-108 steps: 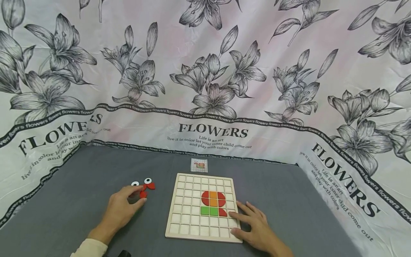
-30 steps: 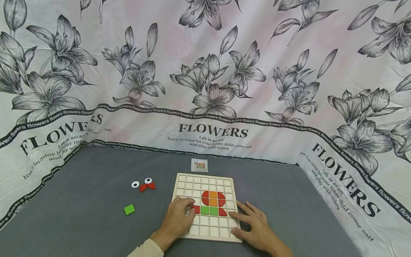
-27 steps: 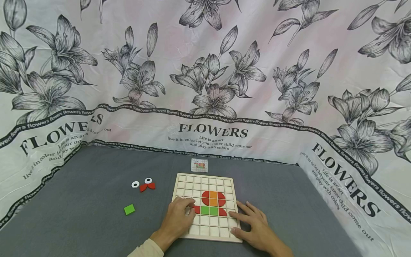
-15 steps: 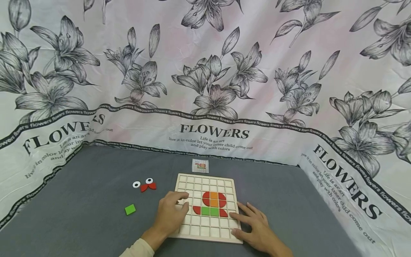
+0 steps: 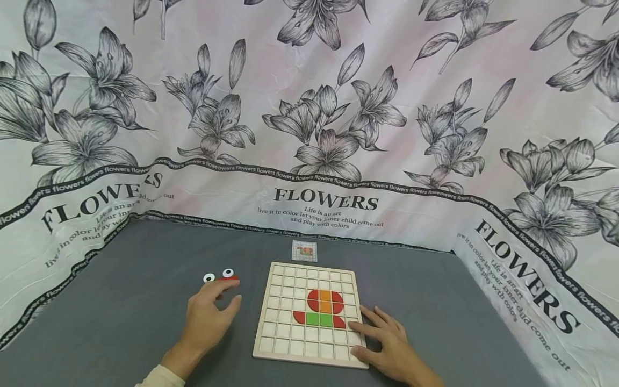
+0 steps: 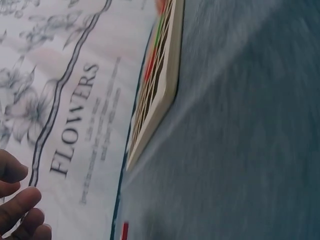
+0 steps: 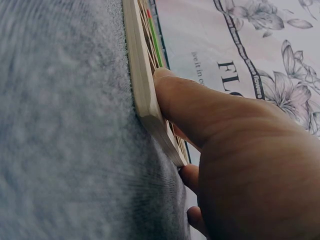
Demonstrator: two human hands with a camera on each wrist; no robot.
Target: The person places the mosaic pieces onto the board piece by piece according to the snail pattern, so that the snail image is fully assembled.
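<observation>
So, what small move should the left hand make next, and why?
Perhaps pinch the red piece by the eye discs: it lies off the board, the left hand is there, thumb and index finger apart, and the right hand touches the board.

A plain, pale cream sleeve [image 5: 160, 378] ends in a simple cuff at the wrist of the bare left hand [image 5: 207, 318], toward the desk's [image 5: 121, 301] left edge. The right hand [image 5: 388, 339], nearer its right edge, is bare past the wrist.
</observation>
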